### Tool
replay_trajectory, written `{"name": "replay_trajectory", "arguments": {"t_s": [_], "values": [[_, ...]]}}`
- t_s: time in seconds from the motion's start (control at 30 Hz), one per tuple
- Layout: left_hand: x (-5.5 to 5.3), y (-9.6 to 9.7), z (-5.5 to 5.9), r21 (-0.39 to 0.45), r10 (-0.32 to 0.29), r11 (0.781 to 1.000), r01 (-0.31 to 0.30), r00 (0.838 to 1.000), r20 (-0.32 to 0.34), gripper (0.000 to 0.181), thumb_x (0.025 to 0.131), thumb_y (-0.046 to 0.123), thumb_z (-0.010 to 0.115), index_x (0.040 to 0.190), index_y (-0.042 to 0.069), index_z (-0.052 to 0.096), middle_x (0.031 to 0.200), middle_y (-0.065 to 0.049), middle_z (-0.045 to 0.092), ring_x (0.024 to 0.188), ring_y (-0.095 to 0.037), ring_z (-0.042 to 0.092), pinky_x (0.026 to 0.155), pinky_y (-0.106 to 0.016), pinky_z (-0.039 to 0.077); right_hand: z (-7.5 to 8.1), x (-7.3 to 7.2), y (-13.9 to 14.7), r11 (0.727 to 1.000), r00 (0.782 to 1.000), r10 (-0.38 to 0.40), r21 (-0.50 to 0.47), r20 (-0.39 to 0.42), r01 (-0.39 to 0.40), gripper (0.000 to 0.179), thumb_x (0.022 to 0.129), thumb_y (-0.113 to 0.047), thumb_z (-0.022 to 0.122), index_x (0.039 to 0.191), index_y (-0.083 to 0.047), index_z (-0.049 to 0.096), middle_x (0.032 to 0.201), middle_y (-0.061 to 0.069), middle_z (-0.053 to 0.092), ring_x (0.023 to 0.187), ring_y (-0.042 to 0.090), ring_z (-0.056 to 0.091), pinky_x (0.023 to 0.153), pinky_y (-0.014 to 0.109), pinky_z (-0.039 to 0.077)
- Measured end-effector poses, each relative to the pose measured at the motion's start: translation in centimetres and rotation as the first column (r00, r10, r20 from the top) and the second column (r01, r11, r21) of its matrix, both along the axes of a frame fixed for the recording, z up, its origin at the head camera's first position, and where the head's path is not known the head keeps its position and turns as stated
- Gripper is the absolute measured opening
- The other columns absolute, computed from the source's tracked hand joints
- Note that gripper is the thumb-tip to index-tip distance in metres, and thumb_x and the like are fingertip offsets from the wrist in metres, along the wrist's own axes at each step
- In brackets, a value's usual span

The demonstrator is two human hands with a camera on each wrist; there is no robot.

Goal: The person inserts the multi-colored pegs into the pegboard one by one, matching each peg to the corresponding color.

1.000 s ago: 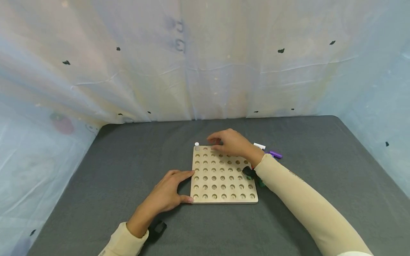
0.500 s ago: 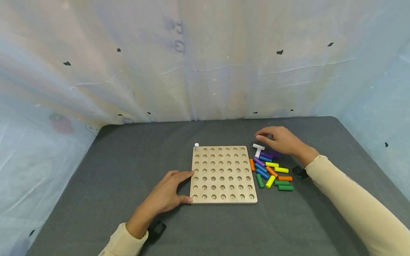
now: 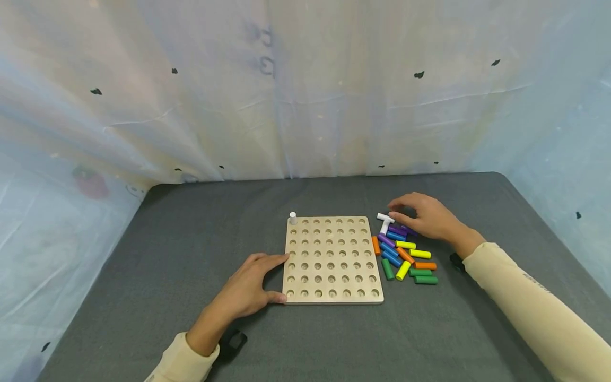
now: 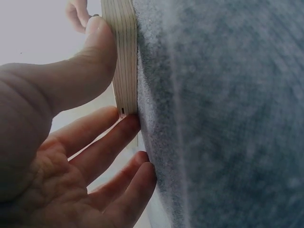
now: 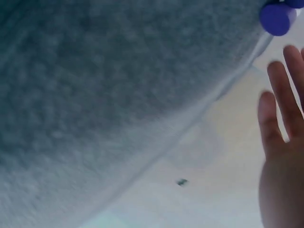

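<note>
A pale wooden pegboard [image 3: 338, 272] with rows of round holes lies in front of me, one white peg [image 3: 293, 218] upright in its far left corner hole. My left hand [image 3: 245, 286] rests against the board's left side with thumb and index finger extended. In the left wrist view, the thumb and fingers touch the board's layered edge [image 4: 124, 61]. Right of the board, my right hand [image 3: 428, 217] is over the far end of the loose pegs, thumb and fingertips right at a lying white peg [image 3: 383, 217]. The right wrist view shows its fingers fairly straight, near a purple peg [image 5: 276, 20].
Loose coloured pegs lie heaped along the board's right side, among them a yellow peg [image 3: 419, 254], a green peg [image 3: 426, 280] and an orange peg [image 3: 376, 245] close against the board. The grey table [image 3: 200, 223] ends at a pale hanging sheet [image 3: 329, 122].
My right hand has moved from above the board's far side to the loose pegs, then slightly lower beside the white ones. My left hand has stayed at the board's edge.
</note>
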State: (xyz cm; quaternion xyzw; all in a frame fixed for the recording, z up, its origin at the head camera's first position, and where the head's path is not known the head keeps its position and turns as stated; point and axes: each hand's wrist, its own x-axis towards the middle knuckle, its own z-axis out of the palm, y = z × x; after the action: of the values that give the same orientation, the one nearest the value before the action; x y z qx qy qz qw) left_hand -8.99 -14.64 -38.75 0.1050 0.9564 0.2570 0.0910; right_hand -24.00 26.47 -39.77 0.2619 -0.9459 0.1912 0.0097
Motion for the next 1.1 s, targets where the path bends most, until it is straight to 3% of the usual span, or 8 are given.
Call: {"name": "replay_trajectory", "arguments": {"t_s": [0.63, 0.87, 1.1], "values": [[0.0, -0.1, 0.0, 0.000, 0.002, 1.000, -0.002, 1.000, -0.001, 0.083, 0.070, 0.027, 0.090, 0.145, 0.027, 0.053, 0.144, 0.003, 0.057, 0.136, -0.024, 0.046, 0.103, -0.057, 0.045, -0.6, -0.1, -1.6, 1.000, 1.000, 0.024, -0.017, -0.020, -0.025, 0.025, 0.098, -0.020, 0.065, 0.121, -0.011, 0.070, 0.110, 0.006, 0.074, 0.097, 0.021, 0.067, 0.090, 0.050, 0.053], [0.1, -0.2, -0.1, 0.005, -0.008, 1.000, 0.008, 1.000, -0.013, 0.083, 0.070, 0.026, 0.090, 0.145, 0.025, 0.054, 0.144, 0.002, 0.058, 0.135, -0.025, 0.046, 0.105, -0.055, 0.044, -0.5, -0.1, -1.5, 1.000, 1.000, 0.019, -0.019, 0.002, -0.019, 0.025, 0.099, -0.015, 0.063, 0.122, -0.011, 0.070, 0.115, 0.008, 0.073, 0.101, 0.023, 0.067, 0.092, 0.050, 0.053], [0.1, -0.2, -0.2, 0.001, -0.009, 1.000, 0.009, 1.000, -0.009, 0.083, 0.070, 0.027, 0.090, 0.145, 0.026, 0.053, 0.144, 0.002, 0.058, 0.135, -0.024, 0.046, 0.105, -0.054, 0.044, -0.5, 0.0, -1.4, 0.999, 0.998, 0.034, -0.015, -0.044, -0.035, 0.025, 0.097, -0.012, 0.065, 0.121, -0.010, 0.070, 0.112, 0.008, 0.073, 0.098, 0.023, 0.067, 0.089, 0.049, 0.054]]}}
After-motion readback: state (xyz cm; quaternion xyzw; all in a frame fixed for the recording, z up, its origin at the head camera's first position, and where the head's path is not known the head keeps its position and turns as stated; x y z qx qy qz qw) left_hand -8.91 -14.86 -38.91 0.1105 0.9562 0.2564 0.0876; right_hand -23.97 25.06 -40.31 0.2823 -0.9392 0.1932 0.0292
